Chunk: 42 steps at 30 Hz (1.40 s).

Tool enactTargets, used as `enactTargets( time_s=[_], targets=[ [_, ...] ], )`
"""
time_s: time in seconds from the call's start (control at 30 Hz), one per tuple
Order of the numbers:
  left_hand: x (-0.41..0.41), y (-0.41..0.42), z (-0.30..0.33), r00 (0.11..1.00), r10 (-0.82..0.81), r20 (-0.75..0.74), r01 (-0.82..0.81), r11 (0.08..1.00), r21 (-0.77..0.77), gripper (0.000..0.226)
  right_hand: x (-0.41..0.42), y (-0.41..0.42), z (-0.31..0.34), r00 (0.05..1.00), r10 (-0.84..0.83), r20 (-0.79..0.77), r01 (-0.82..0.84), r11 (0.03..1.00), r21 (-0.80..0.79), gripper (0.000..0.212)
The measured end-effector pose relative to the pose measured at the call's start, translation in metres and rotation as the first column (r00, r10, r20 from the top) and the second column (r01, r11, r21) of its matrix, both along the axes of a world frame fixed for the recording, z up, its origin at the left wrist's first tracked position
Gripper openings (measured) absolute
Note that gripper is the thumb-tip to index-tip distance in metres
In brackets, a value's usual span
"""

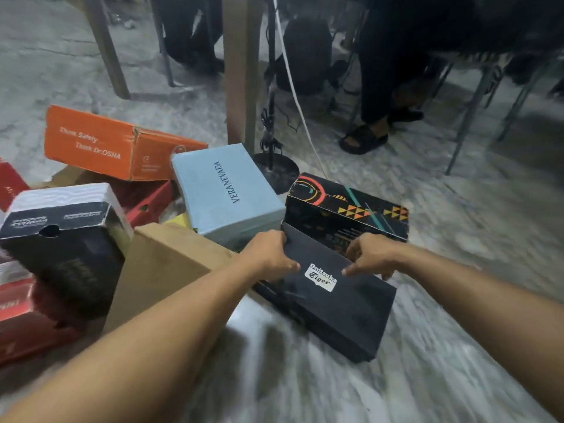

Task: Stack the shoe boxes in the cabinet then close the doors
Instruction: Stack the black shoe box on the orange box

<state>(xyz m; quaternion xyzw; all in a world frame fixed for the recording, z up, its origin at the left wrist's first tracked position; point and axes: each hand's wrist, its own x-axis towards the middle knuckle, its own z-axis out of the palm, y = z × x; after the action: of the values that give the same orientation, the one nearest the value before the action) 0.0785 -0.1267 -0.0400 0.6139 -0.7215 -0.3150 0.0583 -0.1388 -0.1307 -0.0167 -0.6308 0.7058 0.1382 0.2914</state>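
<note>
Left hand (270, 254): down on the far left edge of the black box (335, 297), thumb laid across the lid, fingers curled over the edge, and it grips.
Right hand (370, 254): on the far right side of the same lid, thumb pointing in toward the white label (321, 277), fingers wrapped over the edge, a firm hold too.
Black box: flat, matte black, lid on, a white sticker reading "Onitsuka Tiger" near its far end; it lies on the pale marbled floor (457, 346), slanting toward the lower right.
Patterned box (348, 209): black with orange triangles and coloured arcs, just behind the black box and touching its far end.
Light blue box (227, 190): lettered "VERANEVADA", tilted, just left of the patterned one, close by the left hand.
Brown box (161, 270): plain cardboard, leaning, partly hidden by the left forearm.
Black and white box (61, 236): left of the brown one, a finger hole in its end.
Orange box (113, 145): further back, propped on the pile, reading "Think Safety".
Red boxes (18, 312): at the left edge, blurred.
Background: a wooden table leg (241, 71), a white cable (293, 87), a seated person's sandalled foot (363, 138).
</note>
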Motion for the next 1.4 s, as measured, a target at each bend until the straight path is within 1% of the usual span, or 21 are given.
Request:
enactTargets(
  time_s=[0.07, 0.13, 0.2, 0.23, 0.3, 0.37, 0.47, 0.53, 0.63, 0.73, 0.83, 0.97, 1.03, 1.1, 1.17, 1.23, 1.33, 1.4],
  targets=[
    [-0.007, -0.011, -0.024, 0.998, 0.050, 0.025, -0.051, 0.997, 0.050, 0.064, -0.011, 0.016, -0.011, 0.993, -0.038, -0.108, 0.044, 0.998, 0.053, 0.068],
    [-0.012, -0.019, -0.044, 0.987, 0.120, 0.107, -0.131, 0.985, 0.108, 0.084, -0.021, 0.031, -0.026, 0.985, -0.098, -0.139, 0.113, 0.988, 0.104, 0.076],
    [-0.014, -0.023, -0.058, 0.961, 0.164, 0.221, -0.202, 0.966, 0.164, 0.100, -0.031, 0.044, -0.047, 0.970, -0.226, -0.088, 0.238, 0.958, 0.159, 0.092],
    [-0.014, -0.024, -0.064, 0.949, 0.187, 0.253, -0.236, 0.955, 0.181, 0.107, -0.034, 0.049, -0.057, 0.944, -0.328, -0.037, 0.329, 0.925, 0.192, 0.106],
    [-0.014, -0.024, -0.075, 0.939, 0.223, 0.261, -0.280, 0.938, 0.205, 0.119, -0.037, 0.059, -0.075, 0.837, -0.540, 0.088, 0.502, 0.822, 0.270, 0.136],
    [-0.014, -0.024, -0.085, 0.945, 0.238, 0.225, -0.286, 0.934, 0.215, 0.125, -0.036, 0.065, -0.090, 0.768, -0.616, 0.177, 0.555, 0.777, 0.297, 0.152],
    [-0.012, -0.020, -0.091, 0.949, 0.260, 0.177, -0.290, 0.941, 0.174, 0.127, -0.036, 0.072, -0.099, 0.744, -0.619, 0.253, 0.560, 0.783, 0.270, 0.166],
    [-0.012, -0.014, -0.089, 0.956, 0.253, 0.151, -0.275, 0.950, 0.148, 0.127, -0.040, 0.075, -0.096, 0.743, -0.610, 0.275, 0.559, 0.792, 0.245, 0.165],
    [-0.015, -0.005, -0.084, 0.965, 0.243, 0.102, -0.255, 0.959, 0.121, 0.129, -0.054, 0.082, -0.085, 0.722, -0.611, 0.324, 0.564, 0.791, 0.235, 0.148],
    [-0.019, 0.002, -0.076, 0.970, 0.241, -0.025, -0.237, 0.966, 0.105, 0.133, -0.068, 0.093, -0.065, 0.712, -0.617, 0.336, 0.571, 0.787, 0.234, 0.145],
    [-0.025, 0.007, -0.061, 0.948, 0.260, -0.182, -0.243, 0.964, 0.113, 0.123, -0.081, 0.103, -0.039, 0.723, -0.600, 0.343, 0.573, 0.798, 0.187, 0.141],
    [-0.029, 0.013, -0.032, 0.916, 0.254, -0.311, -0.218, 0.965, 0.147, 0.112, -0.092, 0.113, 0.001, 0.748, -0.564, 0.350, 0.574, 0.814, 0.085, 0.139],
    [-0.027, 0.017, -0.013, 0.916, 0.224, -0.332, -0.198, 0.974, 0.111, 0.106, -0.094, 0.115, 0.023, 0.760, -0.538, 0.364, 0.563, 0.825, 0.045, 0.139],
    [-0.021, 0.019, 0.009, 0.921, 0.185, -0.343, -0.184, 0.982, 0.035, 0.101, -0.092, 0.114, 0.047, 0.781, -0.500, 0.375, 0.538, 0.843, 0.003, 0.135],
    [-0.012, 0.023, 0.033, 0.917, 0.145, -0.372, -0.172, 0.984, -0.039, 0.083, -0.086, 0.110, 0.074, 0.806, -0.455, 0.378, 0.503, 0.863, -0.035, 0.134],
    [0.001, 0.027, 0.056, 0.899, 0.146, -0.413, -0.189, 0.980, -0.063, 0.071, -0.076, 0.106, 0.101, 0.828, -0.411, 0.382, 0.468, 0.882, -0.065, 0.133],
    [0.029, 0.038, 0.089, 0.860, 0.180, -0.477, -0.252, 0.964, -0.090, 0.070, -0.052, 0.100, 0.138, 0.864, -0.325, 0.385, 0.393, 0.913, -0.111, 0.128],
    [0.052, 0.048, 0.110, 0.838, 0.214, -0.502, -0.301, 0.949, -0.098, 0.073, -0.032, 0.095, 0.159, 0.883, -0.269, 0.385, 0.341, 0.931, -0.133, 0.128]
  ],
)
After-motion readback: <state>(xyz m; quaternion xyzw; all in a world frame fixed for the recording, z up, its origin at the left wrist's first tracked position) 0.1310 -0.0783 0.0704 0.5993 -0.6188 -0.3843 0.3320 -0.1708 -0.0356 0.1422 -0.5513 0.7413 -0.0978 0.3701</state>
